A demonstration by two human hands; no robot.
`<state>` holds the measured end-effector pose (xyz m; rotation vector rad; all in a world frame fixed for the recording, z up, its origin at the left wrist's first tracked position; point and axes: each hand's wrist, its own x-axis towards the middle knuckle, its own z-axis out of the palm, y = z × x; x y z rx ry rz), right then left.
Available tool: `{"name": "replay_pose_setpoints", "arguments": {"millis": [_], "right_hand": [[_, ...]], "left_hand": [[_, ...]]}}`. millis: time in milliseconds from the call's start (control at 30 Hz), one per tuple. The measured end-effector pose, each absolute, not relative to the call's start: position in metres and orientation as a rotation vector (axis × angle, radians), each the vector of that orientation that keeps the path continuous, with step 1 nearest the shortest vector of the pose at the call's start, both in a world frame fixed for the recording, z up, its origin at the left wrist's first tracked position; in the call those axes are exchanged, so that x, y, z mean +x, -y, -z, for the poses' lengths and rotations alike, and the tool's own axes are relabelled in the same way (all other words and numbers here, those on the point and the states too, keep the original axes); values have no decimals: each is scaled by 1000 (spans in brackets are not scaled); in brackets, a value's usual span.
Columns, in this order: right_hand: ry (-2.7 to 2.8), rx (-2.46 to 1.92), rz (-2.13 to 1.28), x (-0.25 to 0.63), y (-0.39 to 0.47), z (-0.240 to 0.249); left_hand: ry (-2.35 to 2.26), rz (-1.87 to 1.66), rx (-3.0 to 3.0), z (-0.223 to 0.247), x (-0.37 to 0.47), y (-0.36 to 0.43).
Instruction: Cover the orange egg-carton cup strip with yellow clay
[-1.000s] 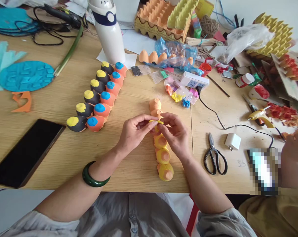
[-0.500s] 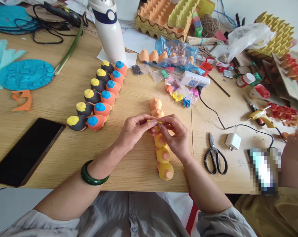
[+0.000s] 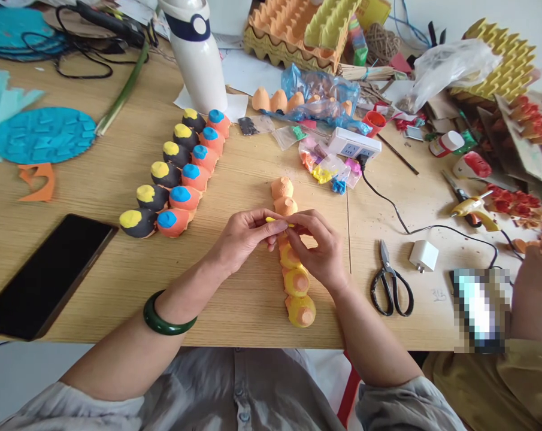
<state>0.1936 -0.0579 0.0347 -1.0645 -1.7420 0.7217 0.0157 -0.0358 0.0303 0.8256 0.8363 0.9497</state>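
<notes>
Between the fingertips of my left hand point(image 3: 248, 234) and my right hand point(image 3: 319, 244) is a small piece of yellow clay point(image 3: 271, 219), pinched by both. The two hands meet over the middle of a strip of orange egg-carton cups point(image 3: 285, 206), hiding part of it. Nearest me, the cups point(image 3: 296, 281) are coated yellow around orange tips. Left of my hands stand a row of black cups with yellow tops point(image 3: 166, 173) and, beside it, a row of orange cups with blue tops point(image 3: 191, 172).
Scissors point(image 3: 390, 281), a white plug adapter point(image 3: 424, 256) and a pixelated phone lie right. A black phone point(image 3: 50, 272) lies left. Behind are clay packets point(image 3: 322, 175), a power strip point(image 3: 355, 145) and a white bottle point(image 3: 196, 57). Another person's arm point(image 3: 535, 293) rests at the right edge.
The view has shifted very slightly. My fingers have moved a little around the yellow clay, and more of it shows by my left fingertips.
</notes>
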Motion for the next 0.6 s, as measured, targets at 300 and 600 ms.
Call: {"name": "replay_pose_setpoints", "arguments": {"millis": [300, 600], "right_hand": [[1416, -1145, -1034, 193, 58, -37], [980, -1339, -1026, 203, 35, -14]], "left_hand": [[-939, -977, 774, -30, 18, 35], [-1047, -1043, 571, -33, 11, 26]]}}
